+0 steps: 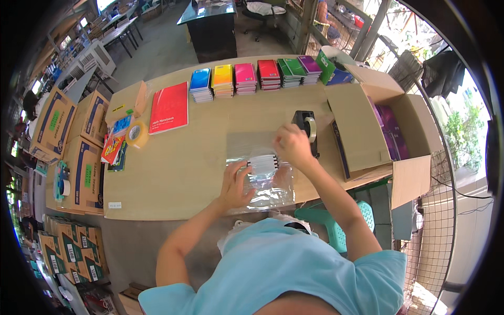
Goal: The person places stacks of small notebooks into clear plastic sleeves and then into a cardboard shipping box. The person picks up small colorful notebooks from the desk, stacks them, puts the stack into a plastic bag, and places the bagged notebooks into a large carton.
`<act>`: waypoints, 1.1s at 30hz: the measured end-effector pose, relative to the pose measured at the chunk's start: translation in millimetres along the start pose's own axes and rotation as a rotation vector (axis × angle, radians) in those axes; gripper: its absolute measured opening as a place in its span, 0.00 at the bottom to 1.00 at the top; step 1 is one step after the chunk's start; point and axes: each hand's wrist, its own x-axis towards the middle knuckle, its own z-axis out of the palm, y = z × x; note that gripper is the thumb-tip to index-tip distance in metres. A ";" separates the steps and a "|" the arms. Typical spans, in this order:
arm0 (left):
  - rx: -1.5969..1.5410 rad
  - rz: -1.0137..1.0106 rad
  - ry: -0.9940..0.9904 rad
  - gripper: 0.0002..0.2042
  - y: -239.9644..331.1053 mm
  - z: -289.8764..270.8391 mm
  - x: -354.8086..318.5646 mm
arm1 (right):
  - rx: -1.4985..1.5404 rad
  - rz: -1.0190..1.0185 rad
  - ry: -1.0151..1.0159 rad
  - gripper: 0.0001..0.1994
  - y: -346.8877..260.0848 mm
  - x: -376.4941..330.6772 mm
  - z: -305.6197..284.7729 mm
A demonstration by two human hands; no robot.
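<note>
A small bundle of white pieces with black ends [262,164] lies on a clear plastic sheet or bag [278,194] at the table's near edge. My left hand [234,185] rests at the bundle's left side, fingers apart, with fingertips touching the bundle and the plastic. Above and to the right, my right hand [292,143] is raised beside a black tape dispenser [304,118]. Its fingers are curled together, and whatever they may pinch is too small to make out. A roll of tape [313,129] sits in the dispenser.
Stacks of coloured notebooks [223,80] line the far edge, with a large red notebook [169,107] nearer left. Beside it are a yellowish tape roll [137,134] and cardboard boxes [85,176]. An open carton [357,126] with purple packs stands right; a green stool [336,231] is below.
</note>
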 end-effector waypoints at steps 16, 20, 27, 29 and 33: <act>0.078 0.056 -0.223 0.25 -14.1 -15.7 9.7 | 0.008 -0.447 -0.433 0.03 12.8 -4.7 -7.1; 0.150 0.230 -0.399 0.32 -29.6 -28.9 26.6 | 0.037 -0.460 -0.453 0.02 9.6 2.8 -4.4; 0.179 0.298 -0.683 0.40 -26.2 -41.4 58.5 | 0.180 -0.479 -0.538 0.09 8.8 12.9 9.3; 0.202 0.292 -0.708 0.42 -27.2 -42.7 60.0 | 0.137 -0.450 -0.581 0.15 1.6 13.7 12.0; 0.237 0.283 -0.793 0.44 -24.5 -44.9 68.8 | 0.144 -0.530 -0.430 0.20 -5.0 14.3 16.3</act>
